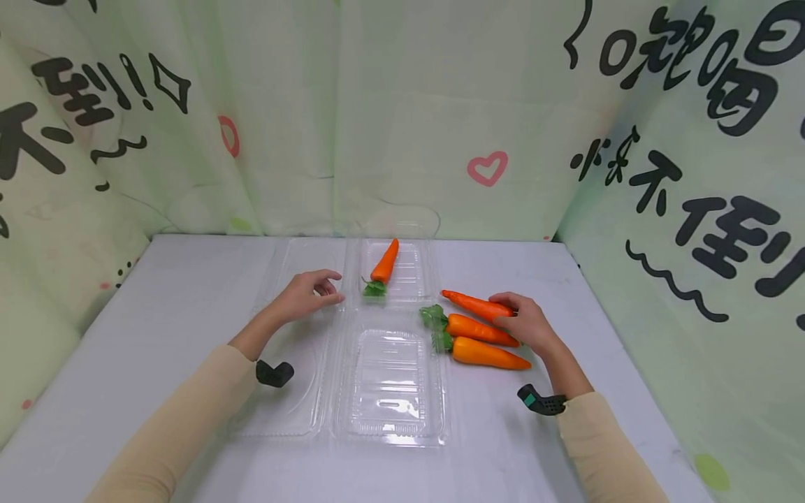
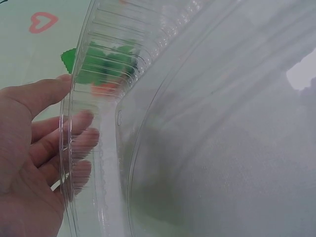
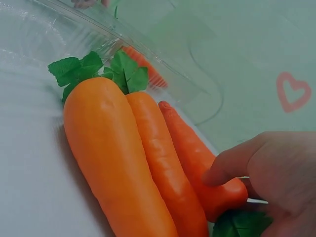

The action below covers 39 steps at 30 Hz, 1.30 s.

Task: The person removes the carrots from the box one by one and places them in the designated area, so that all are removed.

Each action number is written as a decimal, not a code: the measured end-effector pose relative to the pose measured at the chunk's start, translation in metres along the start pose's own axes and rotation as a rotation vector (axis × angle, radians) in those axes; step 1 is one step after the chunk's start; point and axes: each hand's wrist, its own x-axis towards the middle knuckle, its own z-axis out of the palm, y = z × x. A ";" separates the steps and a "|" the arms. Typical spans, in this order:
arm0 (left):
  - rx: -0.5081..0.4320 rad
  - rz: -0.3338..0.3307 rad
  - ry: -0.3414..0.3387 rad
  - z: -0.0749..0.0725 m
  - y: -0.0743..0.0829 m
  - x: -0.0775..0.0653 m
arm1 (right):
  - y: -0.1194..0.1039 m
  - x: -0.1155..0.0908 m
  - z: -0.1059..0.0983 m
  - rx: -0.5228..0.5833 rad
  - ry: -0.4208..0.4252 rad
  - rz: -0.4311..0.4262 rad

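In the head view my right hand (image 1: 525,321) grips the leafy end of the farthest of three carrots, a red-orange carrot (image 1: 472,304). The right wrist view shows the thumb on that carrot (image 3: 190,148), fingers behind it, green leaves under the hand. Beside it lie a middle carrot (image 1: 481,330) and a near carrot (image 1: 490,354), leaves leftward. Another carrot (image 1: 385,262) lies in the far clear plastic box (image 1: 411,272). My left hand (image 1: 308,293) is by the clear lid (image 1: 292,381), fingers loosely bent; its fingertips show through clear plastic in the left wrist view.
A near clear plastic box (image 1: 391,381) stands in front of the far one, left of the carrots. White table (image 1: 490,447) lies beneath everything. Pale green curtains (image 1: 402,119) with black lettering and hearts close off the back and sides.
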 end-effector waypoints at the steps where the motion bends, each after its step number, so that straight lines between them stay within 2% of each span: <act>1: 0.000 0.001 -0.001 0.000 0.000 0.000 | 0.000 0.000 0.000 -0.004 -0.003 0.000; 16: 0.000 -0.012 -0.006 0.001 0.000 -0.001 | 0.001 0.000 -0.001 -0.030 -0.028 -0.028; 25: -0.011 -0.020 -0.004 0.002 -0.001 -0.001 | -0.002 0.000 -0.003 -0.031 0.002 -0.065; 39: -0.009 -0.014 -0.002 0.001 0.001 0.000 | -0.018 0.003 -0.003 0.048 0.072 -0.119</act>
